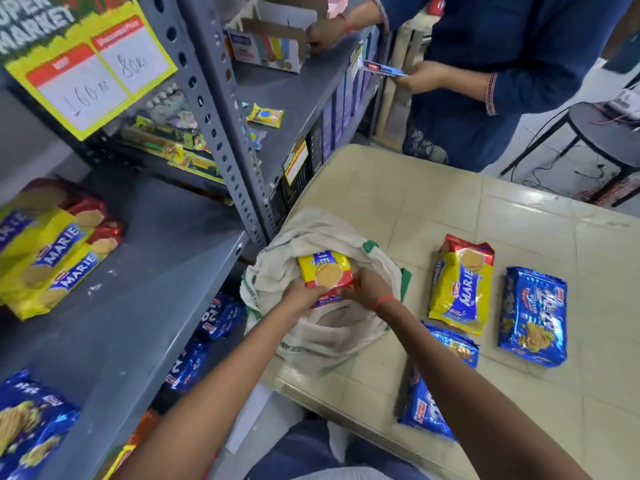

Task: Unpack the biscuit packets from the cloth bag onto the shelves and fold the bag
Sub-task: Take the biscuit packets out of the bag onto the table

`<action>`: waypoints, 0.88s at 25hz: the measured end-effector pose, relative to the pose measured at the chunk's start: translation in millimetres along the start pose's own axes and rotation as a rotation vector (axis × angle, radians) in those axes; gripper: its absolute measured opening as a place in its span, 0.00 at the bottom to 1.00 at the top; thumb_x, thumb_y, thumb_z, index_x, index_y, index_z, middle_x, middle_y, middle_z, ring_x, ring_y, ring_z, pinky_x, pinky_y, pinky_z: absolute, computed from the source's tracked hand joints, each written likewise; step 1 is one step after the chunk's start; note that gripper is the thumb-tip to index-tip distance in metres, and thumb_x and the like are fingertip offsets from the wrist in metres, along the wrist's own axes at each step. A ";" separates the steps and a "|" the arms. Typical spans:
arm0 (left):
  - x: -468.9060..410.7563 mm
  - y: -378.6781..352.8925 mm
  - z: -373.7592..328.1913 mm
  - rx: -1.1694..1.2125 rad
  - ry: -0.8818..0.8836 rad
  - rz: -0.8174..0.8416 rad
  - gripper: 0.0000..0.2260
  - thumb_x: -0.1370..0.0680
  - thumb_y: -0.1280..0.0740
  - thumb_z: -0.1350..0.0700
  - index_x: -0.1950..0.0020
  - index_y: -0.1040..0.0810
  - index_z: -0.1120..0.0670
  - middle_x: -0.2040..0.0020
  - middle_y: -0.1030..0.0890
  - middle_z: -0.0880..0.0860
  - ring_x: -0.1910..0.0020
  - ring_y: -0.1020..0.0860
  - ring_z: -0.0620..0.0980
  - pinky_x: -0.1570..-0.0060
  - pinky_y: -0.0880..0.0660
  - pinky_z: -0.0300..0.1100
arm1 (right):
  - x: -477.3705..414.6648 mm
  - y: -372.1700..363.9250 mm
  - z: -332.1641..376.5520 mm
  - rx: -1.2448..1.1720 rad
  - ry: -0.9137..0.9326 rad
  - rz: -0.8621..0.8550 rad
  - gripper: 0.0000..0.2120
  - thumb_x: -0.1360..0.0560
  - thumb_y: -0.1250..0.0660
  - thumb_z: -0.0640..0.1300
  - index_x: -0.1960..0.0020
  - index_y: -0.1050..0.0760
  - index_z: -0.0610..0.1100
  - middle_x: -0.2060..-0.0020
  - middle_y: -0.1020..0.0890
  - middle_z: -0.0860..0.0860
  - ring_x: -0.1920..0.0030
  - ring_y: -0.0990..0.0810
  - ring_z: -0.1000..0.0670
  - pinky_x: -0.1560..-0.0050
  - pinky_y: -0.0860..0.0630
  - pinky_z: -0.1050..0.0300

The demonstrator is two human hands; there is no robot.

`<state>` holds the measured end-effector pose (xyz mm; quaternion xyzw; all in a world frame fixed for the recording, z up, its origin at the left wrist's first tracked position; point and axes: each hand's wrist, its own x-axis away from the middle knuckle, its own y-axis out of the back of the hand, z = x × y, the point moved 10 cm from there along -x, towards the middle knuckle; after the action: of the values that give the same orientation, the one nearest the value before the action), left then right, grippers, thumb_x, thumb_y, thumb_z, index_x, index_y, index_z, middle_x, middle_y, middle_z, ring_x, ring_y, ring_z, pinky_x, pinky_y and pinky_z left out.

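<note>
Both hands grasp 1 yellow-and-red Marie biscuit packet (pixel 325 273) at the open cream cloth bag (pixel 287 271). The left hand (pixel 304 296) grips its near-left edge. The right hand (pixel 367 289) grips its near-right corner.

The near end of the Marie packet (pixel 325 270) is hidden under the left hand (pixel 304 295) and right hand (pixel 366 289) that hold it. Folds of the cloth bag (pixel 301 237) hide its depths. The right forearm (pixel 450 368) crosses a blue biscuit packet (pixel 424 410). The price sign (pixel 86 64) is cut by the top edge.
</note>
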<state>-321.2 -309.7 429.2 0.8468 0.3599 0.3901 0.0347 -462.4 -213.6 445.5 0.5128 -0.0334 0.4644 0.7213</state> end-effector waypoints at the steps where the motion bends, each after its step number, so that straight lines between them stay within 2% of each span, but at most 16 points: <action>1: 0.8 -4.4 1.5 0.067 0.037 0.009 0.16 0.28 0.28 0.57 0.41 0.22 0.58 0.42 0.19 0.61 0.43 0.20 0.57 0.45 0.24 0.46 | 0.0 3.3 1.1 -0.023 0.003 -0.026 0.19 0.29 0.29 0.48 0.72 0.36 0.50 0.57 0.17 0.37 0.56 0.21 0.42 0.60 0.36 0.57; 3: -0.8 -6.7 -8.4 0.222 0.036 0.020 0.15 0.26 0.30 0.59 0.40 0.24 0.57 0.41 0.19 0.62 0.46 0.20 0.55 0.46 0.22 0.47 | 4.3 12.8 1.3 -0.141 0.004 -0.070 0.20 0.25 0.33 0.46 0.74 0.33 0.48 0.67 0.19 0.39 0.61 0.21 0.43 0.63 0.35 0.58; 4: -0.6 -5.5 -15.9 0.296 0.026 0.025 0.15 0.25 0.31 0.58 0.39 0.25 0.59 0.42 0.19 0.62 0.50 0.19 0.54 0.51 0.22 0.46 | 8.0 19.0 3.1 -0.228 0.002 -0.089 0.18 0.24 0.35 0.47 0.72 0.28 0.45 0.68 0.18 0.41 0.61 0.20 0.42 0.63 0.32 0.56; 5: 0.5 -1.7 -22.0 0.342 0.031 0.016 0.16 0.24 0.32 0.55 0.38 0.25 0.60 0.44 0.19 0.62 0.55 0.19 0.54 0.57 0.22 0.45 | 11.0 26.0 5.9 -0.309 0.004 -0.116 0.17 0.23 0.36 0.49 0.67 0.22 0.42 0.66 0.17 0.40 0.60 0.19 0.41 0.59 0.28 0.53; 7: 5.0 8.3 -30.7 0.365 0.088 0.001 0.20 0.24 0.32 0.48 0.40 0.26 0.62 0.50 0.19 0.60 0.62 0.19 0.55 0.65 0.21 0.44 | 13.1 34.7 10.3 -0.369 -0.065 -0.138 0.23 0.23 0.40 0.55 0.56 0.19 0.36 0.58 0.16 0.38 0.57 0.20 0.41 0.51 0.25 0.51; 9: 12.6 7.6 -38.8 0.420 0.173 0.083 0.22 0.25 0.31 0.46 0.39 0.27 0.61 0.51 0.19 0.61 0.61 0.19 0.57 0.61 0.22 0.47 | 13.8 41.5 12.0 -0.384 -0.127 -0.130 0.27 0.23 0.41 0.59 0.52 0.21 0.34 0.57 0.19 0.38 0.57 0.22 0.43 0.54 0.25 0.51; 11: 28.5 0.9 -44.0 0.460 0.242 0.213 0.20 0.25 0.33 0.44 0.43 0.27 0.58 0.55 0.19 0.58 0.63 0.20 0.55 0.58 0.22 0.47 | 16.6 53.7 9.9 -0.438 -0.162 -0.126 0.28 0.26 0.38 0.61 0.52 0.22 0.34 0.57 0.19 0.39 0.56 0.21 0.41 0.57 0.22 0.52; 13: 52.0 -10.4 -39.8 0.421 0.274 0.338 0.20 0.24 0.37 0.41 0.49 0.26 0.58 0.59 0.21 0.57 0.68 0.18 0.53 0.65 0.20 0.46 | 27.5 55.0 -2.6 -0.609 -0.238 -0.026 0.28 0.30 0.32 0.60 0.50 0.23 0.34 0.59 0.18 0.40 0.59 0.17 0.40 0.54 0.17 0.46; 15: 78.7 -26.1 -30.3 0.390 0.289 0.437 0.20 0.23 0.39 0.40 0.54 0.25 0.58 0.62 0.20 0.58 0.74 0.18 0.52 0.72 0.19 0.43 | 48.4 44.3 -19.1 -0.696 -0.308 0.165 0.24 0.32 0.28 0.57 0.50 0.24 0.37 0.63 0.19 0.42 0.70 0.17 0.45 0.65 0.16 0.48; 17: 103.2 -46.5 -22.3 0.307 0.270 0.502 0.17 0.22 0.39 0.43 0.53 0.25 0.57 0.68 0.18 0.56 0.75 0.18 0.50 0.72 0.20 0.42 | 70.5 31.8 -41.4 -0.670 -0.327 0.323 0.21 0.31 0.28 0.57 0.51 0.25 0.40 0.64 0.18 0.43 0.72 0.19 0.48 0.72 0.17 0.53; 18: 114.5 -60.1 -20.3 0.227 0.236 0.529 0.14 0.22 0.38 0.45 0.51 0.25 0.57 0.70 0.18 0.54 0.75 0.18 0.49 0.70 0.20 0.41 | 81.7 27.6 -55.0 -0.663 -0.315 0.375 0.21 0.31 0.29 0.57 0.50 0.24 0.41 0.63 0.17 0.43 0.70 0.18 0.47 0.69 0.17 0.54; 19: 125.0 -76.1 -19.5 0.140 0.183 0.548 0.11 0.22 0.36 0.48 0.49 0.25 0.55 0.69 0.18 0.53 0.73 0.18 0.48 0.66 0.20 0.41 | 92.6 26.1 -72.3 -0.673 -0.303 0.404 0.22 0.31 0.29 0.58 0.49 0.23 0.41 0.59 0.15 0.42 0.67 0.17 0.46 0.61 0.16 0.51; 21: 142.2 -108.2 -20.5 0.035 0.072 0.578 0.08 0.25 0.31 0.55 0.47 0.26 0.51 0.59 0.17 0.53 0.64 0.18 0.50 0.55 0.20 0.45 | 112.6 28.3 -109.6 -0.734 -0.284 0.403 0.26 0.33 0.27 0.58 0.43 0.22 0.40 0.49 0.15 0.40 0.56 0.17 0.43 0.44 0.21 0.45; 22: 151.3 -128.8 -20.8 0.021 0.046 0.614 0.12 0.26 0.30 0.58 0.45 0.26 0.50 0.53 0.17 0.55 0.58 0.18 0.54 0.51 0.21 0.48 | 124.0 32.9 -131.6 -0.765 -0.276 0.374 0.28 0.34 0.25 0.57 0.41 0.22 0.41 0.47 0.16 0.41 0.51 0.19 0.44 0.41 0.24 0.45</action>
<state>-344.4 -122.9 496.1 0.9072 0.0920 0.3976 -0.1018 -471.7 -31.8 471.8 0.2514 -0.3906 0.4682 0.7516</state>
